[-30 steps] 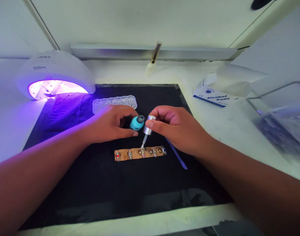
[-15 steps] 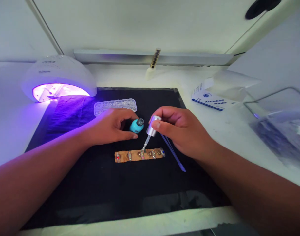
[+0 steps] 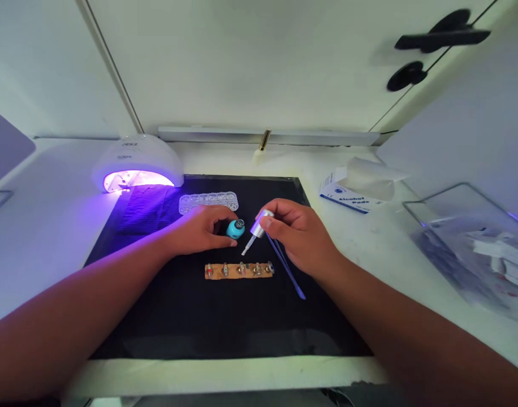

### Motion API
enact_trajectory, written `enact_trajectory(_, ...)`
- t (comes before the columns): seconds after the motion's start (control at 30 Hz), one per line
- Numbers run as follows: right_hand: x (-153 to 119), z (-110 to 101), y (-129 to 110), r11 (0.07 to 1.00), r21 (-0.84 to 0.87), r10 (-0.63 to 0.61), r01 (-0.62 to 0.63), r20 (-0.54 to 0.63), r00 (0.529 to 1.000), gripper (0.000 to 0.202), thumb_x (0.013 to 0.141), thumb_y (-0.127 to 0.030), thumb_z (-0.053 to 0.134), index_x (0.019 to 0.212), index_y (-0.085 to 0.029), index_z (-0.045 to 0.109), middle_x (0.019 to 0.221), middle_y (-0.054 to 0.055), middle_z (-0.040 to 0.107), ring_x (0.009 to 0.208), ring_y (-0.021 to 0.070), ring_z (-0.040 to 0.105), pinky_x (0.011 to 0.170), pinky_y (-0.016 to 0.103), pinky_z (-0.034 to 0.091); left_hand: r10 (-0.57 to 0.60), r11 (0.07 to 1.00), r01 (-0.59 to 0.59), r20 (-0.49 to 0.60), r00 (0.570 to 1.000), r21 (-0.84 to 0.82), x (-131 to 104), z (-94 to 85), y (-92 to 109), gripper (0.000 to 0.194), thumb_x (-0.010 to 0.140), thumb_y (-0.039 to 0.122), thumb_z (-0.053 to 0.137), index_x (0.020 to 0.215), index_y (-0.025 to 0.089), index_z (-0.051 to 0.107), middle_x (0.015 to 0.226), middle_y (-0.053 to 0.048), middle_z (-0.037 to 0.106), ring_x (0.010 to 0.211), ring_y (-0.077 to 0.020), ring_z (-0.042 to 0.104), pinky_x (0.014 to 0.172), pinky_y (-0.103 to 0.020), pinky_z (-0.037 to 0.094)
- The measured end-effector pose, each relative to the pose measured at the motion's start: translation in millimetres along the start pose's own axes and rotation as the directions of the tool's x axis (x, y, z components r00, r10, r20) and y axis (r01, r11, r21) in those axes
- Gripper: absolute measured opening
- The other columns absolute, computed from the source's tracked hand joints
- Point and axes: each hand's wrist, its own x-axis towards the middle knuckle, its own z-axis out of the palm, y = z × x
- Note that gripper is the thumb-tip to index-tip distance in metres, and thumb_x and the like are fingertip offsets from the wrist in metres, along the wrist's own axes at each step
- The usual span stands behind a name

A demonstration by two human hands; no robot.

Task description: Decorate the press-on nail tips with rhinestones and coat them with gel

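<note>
My left hand [image 3: 202, 229] is closed around a small turquoise nail polish bottle [image 3: 234, 230], tilted, its neck uncapped. Between thumb and fingers, my right hand [image 3: 295, 232] pinches the silver cap of a nail polish brush [image 3: 259, 225]. The bristles point down and to the left, above and apart from a brown strip [image 3: 232, 272]. Along that strip sit several nail tips with small gems on them. Partly under my right hand lies a pair of purple tweezers [image 3: 290, 274]. Behind my left hand is a clear compartment case [image 3: 214, 199], its lower part hidden.
A white nail lamp [image 3: 142, 152] glows purple at the back left of the black mat [image 3: 191, 328]. A gold-capped bottle [image 3: 264, 141] stands at the back. An alcohol pads box [image 3: 348, 198] and a clear bag [image 3: 466, 254] in a wire frame lie right.
The brush tip has lifted off the brown strip's middle nail tip and moved slightly away. My left hand still holds the bottle. The camera view has shifted, showing more of the back wall.
</note>
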Motion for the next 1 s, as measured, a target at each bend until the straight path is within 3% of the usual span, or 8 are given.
enact_trajectory(0.2,-3,-1,-20,0.993,0.000,-0.120,0.120,-0.088,0.989,0.019,0.074,-0.034,0.068,0.069,-0.018,0.061,0.058,-0.005,0.053,0.052,0.0088,0.042,0.054,0.025,0.036,-0.030,0.999,0.028,-0.059,0.998,-0.039,-2,-3.4,7,0.025,0.075,0.029,0.070,0.093,0.013,0.064,0.075,0.003,0.056,0.063,-0.0089,0.046,0.057,-0.022,0.038)
enact_trajectory(0.4,-1,-5,-35,0.971,0.013,-0.232,0.239,-0.194,0.953,0.019,0.073,-0.036,0.068,0.068,-0.019,0.061,0.060,-0.003,0.054,0.053,0.0089,0.043,0.054,0.025,0.036,-0.081,0.997,0.082,-0.132,0.988,0.004,-8,-27.9,22,0.032,0.072,0.031,0.077,0.099,0.016,0.067,0.064,0.005,0.052,0.055,-0.0080,0.042,0.050,-0.021,0.030)
enact_trajectory(0.53,6,2,-41,0.960,-0.006,-0.275,0.281,-0.231,0.933,0.021,0.078,-0.039,0.068,0.071,-0.019,0.062,0.060,-0.004,0.053,0.054,0.0090,0.042,0.053,0.025,0.035,-0.104,0.995,0.103,-0.159,0.982,-0.020,-23,-37.8,27,0.027,0.075,0.031,0.075,0.095,0.015,0.065,0.060,0.006,0.049,0.053,-0.0077,0.041,0.048,-0.021,0.029)
enact_trajectory(0.77,21,28,-46,0.946,-0.085,-0.325,0.313,-0.239,0.915,0.025,0.074,-0.039,0.069,0.064,-0.020,0.056,0.053,-0.006,0.045,0.050,0.0083,0.037,0.050,0.025,0.031,-0.082,0.991,0.057,-0.212,0.974,-0.122,-47,-18.0,6,0.024,0.078,0.031,0.069,0.093,0.015,0.063,0.075,0.003,0.055,0.064,-0.0089,0.046,0.059,-0.022,0.039)
enact_trajectory(1.0,28,26,-21,0.922,-0.128,-0.385,0.366,-0.198,0.901,0.033,0.077,-0.049,0.070,0.069,-0.020,0.055,0.058,-0.005,0.048,0.052,0.0088,0.039,0.052,0.025,0.033,-0.020,0.995,-0.005,-0.240,0.970,-0.103,-47,-12.3,-12,0.026,0.077,0.032,0.072,0.095,0.014,0.066,0.081,0.001,0.059,0.072,-0.0115,0.050,0.066,-0.025,0.041)
